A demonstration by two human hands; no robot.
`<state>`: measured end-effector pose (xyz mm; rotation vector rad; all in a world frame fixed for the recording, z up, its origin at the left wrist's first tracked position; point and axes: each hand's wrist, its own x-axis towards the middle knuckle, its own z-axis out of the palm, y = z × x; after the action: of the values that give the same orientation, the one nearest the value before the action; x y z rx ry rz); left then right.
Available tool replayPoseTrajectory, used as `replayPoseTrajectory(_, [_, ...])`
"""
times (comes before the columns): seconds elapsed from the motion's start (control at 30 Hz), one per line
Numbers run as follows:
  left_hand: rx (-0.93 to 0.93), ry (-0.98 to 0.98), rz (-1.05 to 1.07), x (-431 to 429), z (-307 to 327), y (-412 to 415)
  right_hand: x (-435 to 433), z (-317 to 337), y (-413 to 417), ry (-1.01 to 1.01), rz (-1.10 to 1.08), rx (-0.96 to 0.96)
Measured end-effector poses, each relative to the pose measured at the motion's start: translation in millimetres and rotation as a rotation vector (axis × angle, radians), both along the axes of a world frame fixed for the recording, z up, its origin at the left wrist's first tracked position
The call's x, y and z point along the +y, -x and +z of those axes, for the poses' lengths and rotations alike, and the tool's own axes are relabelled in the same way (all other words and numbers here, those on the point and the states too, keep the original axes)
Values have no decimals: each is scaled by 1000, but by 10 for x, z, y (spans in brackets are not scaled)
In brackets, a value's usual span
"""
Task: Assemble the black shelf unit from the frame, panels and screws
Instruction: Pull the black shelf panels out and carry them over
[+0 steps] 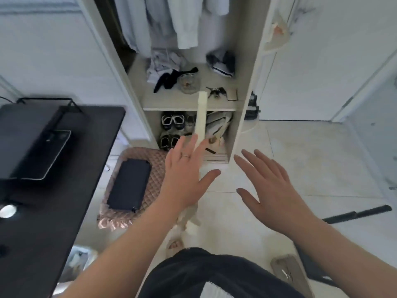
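Both my hands are held out in front of me above the floor, fingers spread and straight, holding nothing. My left hand wears a ring and reaches toward the open wardrobe. My right hand hovers beside it over the pale floor tiles. A black shelf frame with a dark panel stands on the black table at the left. A second black panel lies on a pink quilted cushion on the floor. A black rod lies on the floor at the right.
The wardrobe holds hanging clothes, loose items on a shelf and shoes below. A pale upright bar stands before its lower shelf. A closed door is at the right. A plastic bag sits under the table edge.
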<state>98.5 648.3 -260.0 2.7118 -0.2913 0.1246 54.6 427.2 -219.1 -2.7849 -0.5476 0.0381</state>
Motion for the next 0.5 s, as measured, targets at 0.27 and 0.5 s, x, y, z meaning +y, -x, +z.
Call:
replayPoseTrajectory(0.27, [120, 7, 197, 1489, -392, -16, 1678, -200, -457, -77, 240, 16])
replayPoseTrajectory(0.5, [521, 183, 443, 2252, -1251, 103, 2725, -942, -638, -126, 277, 255])
